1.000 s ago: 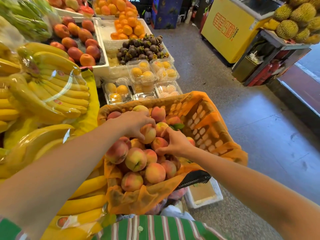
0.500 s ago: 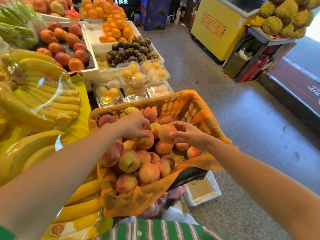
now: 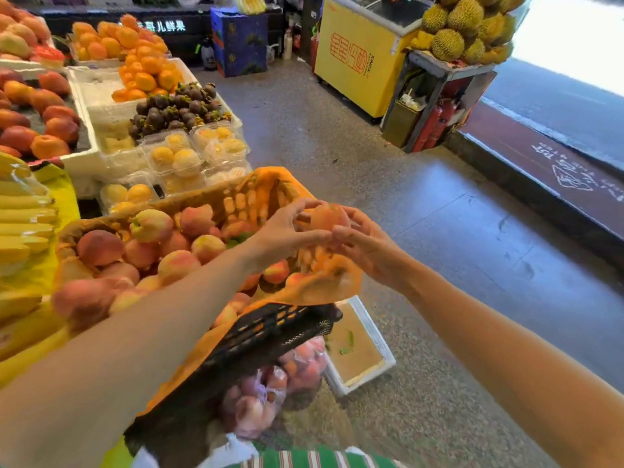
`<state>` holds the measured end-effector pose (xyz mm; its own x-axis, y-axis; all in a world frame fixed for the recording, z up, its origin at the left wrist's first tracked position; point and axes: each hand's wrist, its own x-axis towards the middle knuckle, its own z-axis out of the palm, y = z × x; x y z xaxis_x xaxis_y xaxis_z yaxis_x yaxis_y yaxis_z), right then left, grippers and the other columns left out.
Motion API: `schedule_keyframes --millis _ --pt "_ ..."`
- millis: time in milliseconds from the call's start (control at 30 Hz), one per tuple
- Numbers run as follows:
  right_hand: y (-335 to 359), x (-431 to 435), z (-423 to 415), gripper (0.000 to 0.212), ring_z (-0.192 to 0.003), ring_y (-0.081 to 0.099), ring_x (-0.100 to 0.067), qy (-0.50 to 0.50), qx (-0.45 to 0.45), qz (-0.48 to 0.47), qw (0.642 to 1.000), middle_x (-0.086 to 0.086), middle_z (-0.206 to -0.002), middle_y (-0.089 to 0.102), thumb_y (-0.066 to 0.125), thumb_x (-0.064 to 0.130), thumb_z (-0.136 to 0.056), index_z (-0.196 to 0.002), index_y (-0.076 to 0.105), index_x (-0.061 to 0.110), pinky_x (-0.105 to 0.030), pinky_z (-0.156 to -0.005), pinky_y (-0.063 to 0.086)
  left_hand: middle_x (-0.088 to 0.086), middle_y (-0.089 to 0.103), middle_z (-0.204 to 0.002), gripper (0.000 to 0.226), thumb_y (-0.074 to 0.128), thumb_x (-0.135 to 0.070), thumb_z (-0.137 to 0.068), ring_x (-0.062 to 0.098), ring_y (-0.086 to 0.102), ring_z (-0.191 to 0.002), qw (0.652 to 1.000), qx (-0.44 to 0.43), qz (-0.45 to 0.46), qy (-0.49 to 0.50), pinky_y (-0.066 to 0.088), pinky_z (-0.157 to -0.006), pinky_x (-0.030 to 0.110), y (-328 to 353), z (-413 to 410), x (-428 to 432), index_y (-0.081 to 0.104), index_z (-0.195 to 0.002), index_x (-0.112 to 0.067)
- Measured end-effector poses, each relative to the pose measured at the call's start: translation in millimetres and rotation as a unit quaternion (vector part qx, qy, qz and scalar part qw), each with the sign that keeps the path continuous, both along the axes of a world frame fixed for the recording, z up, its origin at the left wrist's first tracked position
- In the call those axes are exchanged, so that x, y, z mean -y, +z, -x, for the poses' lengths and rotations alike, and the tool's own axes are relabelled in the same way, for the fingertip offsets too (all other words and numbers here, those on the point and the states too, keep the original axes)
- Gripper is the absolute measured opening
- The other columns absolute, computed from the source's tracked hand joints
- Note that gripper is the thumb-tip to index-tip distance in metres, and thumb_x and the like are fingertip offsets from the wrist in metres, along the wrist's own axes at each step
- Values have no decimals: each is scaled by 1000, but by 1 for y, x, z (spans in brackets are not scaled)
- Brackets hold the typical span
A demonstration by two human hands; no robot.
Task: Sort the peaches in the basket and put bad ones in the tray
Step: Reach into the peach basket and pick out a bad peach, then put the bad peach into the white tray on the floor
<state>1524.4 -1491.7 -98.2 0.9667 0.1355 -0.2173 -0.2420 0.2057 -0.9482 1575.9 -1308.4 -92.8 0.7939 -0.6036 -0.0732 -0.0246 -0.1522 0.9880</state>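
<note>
A black plastic basket (image 3: pixel 263 336) lined with orange netting holds several pink-yellow peaches (image 3: pixel 175 244). Above its right rim I hold one peach (image 3: pixel 329 216) between both hands. My left hand (image 3: pixel 287 228) touches it from the left with the fingertips. My right hand (image 3: pixel 364 241) cups it from the right and below. A white foam tray (image 3: pixel 371 329) with a brown bottom stands on the floor below the basket's right corner; it holds a few green scraps.
Bananas (image 3: pixel 23 211) lie at the left. Clear boxes of yellow fruit (image 3: pixel 182 157), mangosteens (image 3: pixel 175 106) and oranges (image 3: pixel 145 72) fill the stand behind the basket. A bag of peaches (image 3: pixel 270 390) hangs under the basket. A yellow freezer (image 3: pixel 358 62) and durians (image 3: pixel 462 25) stand across the grey floor.
My right hand lifted a peach out of the pile and carried it up to the basket's right rim. My left hand left the pile and joined it on the peach. The view swung right.
</note>
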Motion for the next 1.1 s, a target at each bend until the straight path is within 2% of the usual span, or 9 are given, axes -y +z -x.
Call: schedule_keyframes --millis 100,200,333,400,533,600,700,933,1100 --pt "-1 63 36 61 -97 66 -21 -30 8 30 999 -11 -115 64 72 15 -79 -133 45 8 -33 -84 55 9 58 -114 69 69 -24 -72 16 64 -86 999 29 9 -17 53 -76 24 -2 35 68 45 -136 -16" --pt "-10 123 69 58 -99 65 -22 -69 -5 52 996 -14 -119 61 76 15 -77 -128 48 13 -34 -84 55 2 56 -112 79 68 -37 -68 12 64 -85 998 53 -23 -26 53 -74 20 -15 63 132 42 -138 -12" --pt "-35 185 108 53 -96 66 -17 -125 -59 106 985 -10 -119 60 77 16 -77 -123 51 18 -28 -77 55 4 61 -108 44 67 -23 -88 15 61 -90 993 20 -105 -40 46 -78 27 -55 86 191 54 -129 -15" --pt "-56 210 123 47 -92 64 -15 -147 -95 133 976 -7 -116 60 77 14 -79 -118 52 21 -24 -70 52 2 63 -101 31 63 -19 -90 17 61 -89 983 28 -172 -64 46 -78 27 -80 95 212 60 -120 -15" --pt "-118 250 137 48 -90 64 -13 -158 -162 164 960 -7 -115 60 79 18 -78 -118 53 21 -20 -66 51 6 69 -103 40 56 -35 -79 22 64 -92 962 23 -249 -109 51 -85 34 -132 104 249 67 -112 -15" --pt "-155 262 136 47 -88 64 -13 -161 -187 162 955 -7 -115 61 79 20 -79 -118 53 21 -23 -68 52 6 68 -107 32 58 -30 -87 21 63 -95 953 1 -275 -127 50 -84 31 -167 100 265 66 -114 -14" --pt "-219 275 126 48 -86 63 -9 -166 -218 156 949 -5 -111 60 78 17 -79 -120 53 18 -24 -71 54 5 66 -110 26 56 -21 -94 18 60 -98 939 -21 -306 -157 45 -79 26 -237 87 284 64 -117 -13" --pt "-428 294 96 51 -85 61 -7 -155 -256 185 936 -2 -108 59 78 17 -80 -124 54 12 -11 -64 52 10 63 -121 31 55 -21 -93 26 58 -107 897 -66 -406 -164 45 -90 32 -460 69 295 60 -123 -11" --pt "-610 288 89 54 -91 60 -9 -100 -266 217 934 2 -112 58 79 23 -79 -127 54 16 -22 -78 51 9 48 -141 41 50 -29 -95 29 51 -121 862 -51 -462 -201 39 -102 38 -634 79 288 50 -135 -21"
